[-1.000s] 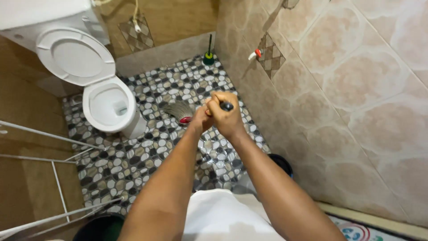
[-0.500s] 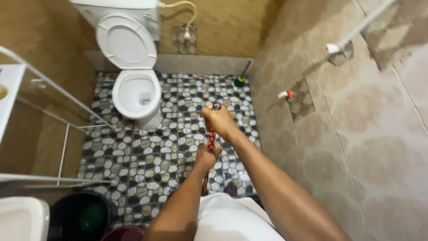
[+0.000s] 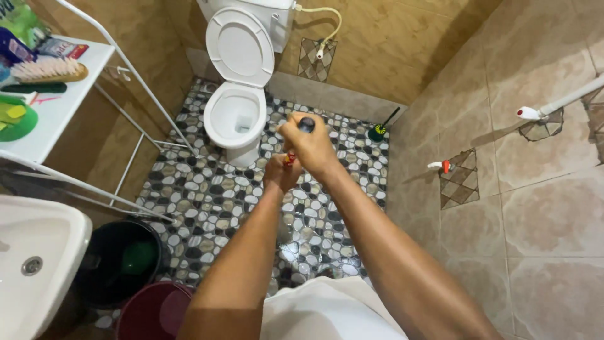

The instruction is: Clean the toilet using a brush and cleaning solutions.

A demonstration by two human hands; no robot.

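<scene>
Head view. Your right hand (image 3: 311,148) sits at frame centre, fingers clenched around the dark top end of a broom handle (image 3: 306,124). Your left hand (image 3: 281,173) is just below it, toward 7 o'clock, fingers wrapped on the red part of the same handle; the two hands are nearly touching. The handle runs down between your forearms; its lower end and the bristles are hidden behind them.

Pebble-pattern floor (image 3: 207,201) lies under the hands. White toilet (image 3: 236,116), lid up, stands at 11 o'clock from the hands. Toilet brush (image 3: 379,130) rests at 2 o'clock, against the wall. White shelf rack (image 3: 56,107) at 9 o'clock carries a scrub brush (image 3: 47,70). Sink (image 3: 34,264) at 8 o'clock, dark bucket (image 3: 119,264) just beside it, maroon basin (image 3: 154,311) at 7 o'clock.
</scene>
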